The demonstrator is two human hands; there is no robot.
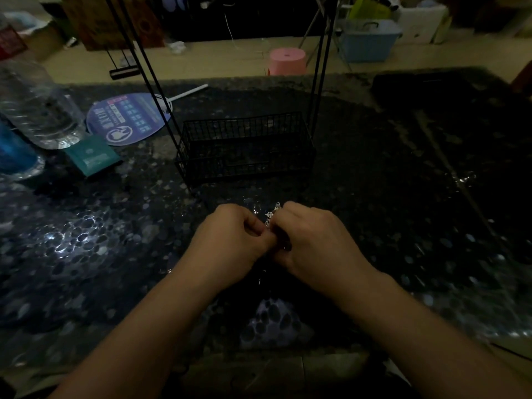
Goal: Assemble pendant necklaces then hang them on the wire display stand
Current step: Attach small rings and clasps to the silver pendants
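Observation:
My left hand (233,234) and my right hand (313,240) meet just above the dark speckled table, fingertips together. Between them runs a thin silver chain with a small pendant (270,216), pinched by fingers of both hands; its end sticks up past my right knuckles. The lower part of the chain is hidden behind my fingers. The black wire display stand (244,145) stands right behind my hands, its basket base on the table and its thin uprights rising out of the top of the view.
A clear plastic bottle (37,105) and a blue container (14,154) stand at the left, with a teal packet (92,156) and a round purple hand fan (129,119) beside them. A pink stool (288,60) and blue bin (368,41) sit on the floor beyond.

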